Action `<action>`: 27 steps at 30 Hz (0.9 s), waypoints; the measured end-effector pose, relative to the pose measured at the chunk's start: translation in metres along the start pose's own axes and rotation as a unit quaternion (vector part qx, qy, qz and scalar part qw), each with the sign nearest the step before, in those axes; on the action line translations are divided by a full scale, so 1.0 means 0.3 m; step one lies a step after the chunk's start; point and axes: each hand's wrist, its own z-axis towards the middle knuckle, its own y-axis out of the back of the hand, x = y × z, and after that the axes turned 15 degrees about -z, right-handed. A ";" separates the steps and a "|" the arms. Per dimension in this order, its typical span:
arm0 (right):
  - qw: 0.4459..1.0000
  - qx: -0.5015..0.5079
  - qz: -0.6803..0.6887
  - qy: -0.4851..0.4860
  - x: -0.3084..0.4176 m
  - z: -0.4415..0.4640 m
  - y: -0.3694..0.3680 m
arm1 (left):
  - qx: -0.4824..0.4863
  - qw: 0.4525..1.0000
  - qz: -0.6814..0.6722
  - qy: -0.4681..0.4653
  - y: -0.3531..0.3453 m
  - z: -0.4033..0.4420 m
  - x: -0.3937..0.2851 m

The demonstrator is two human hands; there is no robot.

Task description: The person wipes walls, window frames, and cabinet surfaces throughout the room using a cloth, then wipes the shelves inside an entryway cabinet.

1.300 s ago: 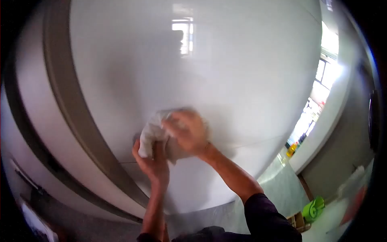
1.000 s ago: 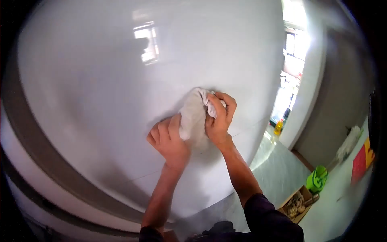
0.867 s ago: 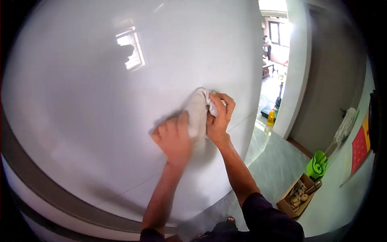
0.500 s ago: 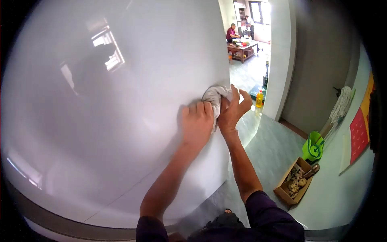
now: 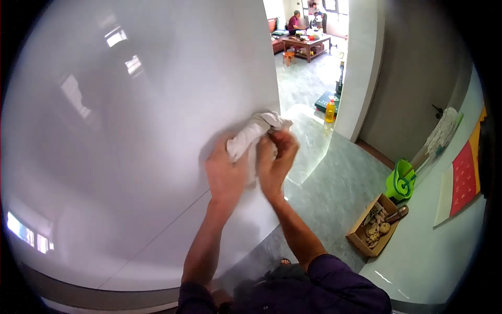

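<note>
A bunched off-white cloth (image 5: 251, 135) is between my two hands, close to the glossy white wall (image 5: 157, 157) and near its right-hand edge. My left hand (image 5: 226, 170) grips the cloth's left end, thumb and fingers closed around it. On the other side, my right hand (image 5: 277, 159) pinches the cloth with curled fingers, some of them slightly blurred. Part of the cloth hangs down between the hands. Whether the cloth touches the wall here I cannot tell.
Beyond the wall's edge a doorway leads to a room with a wooden table (image 5: 308, 44) and people. A yellow bottle (image 5: 330, 111) stands on the floor. To the right are a cardboard box (image 5: 361, 238) of roots, a green bucket (image 5: 400, 180), a mop (image 5: 443, 131) and a grey door (image 5: 413, 78).
Both hands and the cloth have moved left from the wall's edge. The cloth is now stretched longer between them, and my right hand's spread fingers have curled in. The view has shifted slightly.
</note>
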 end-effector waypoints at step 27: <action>0.994 0.044 0.041 -0.089 -0.071 0.208 -0.083 | -0.076 0.989 0.128 -0.024 0.586 -0.463 0.004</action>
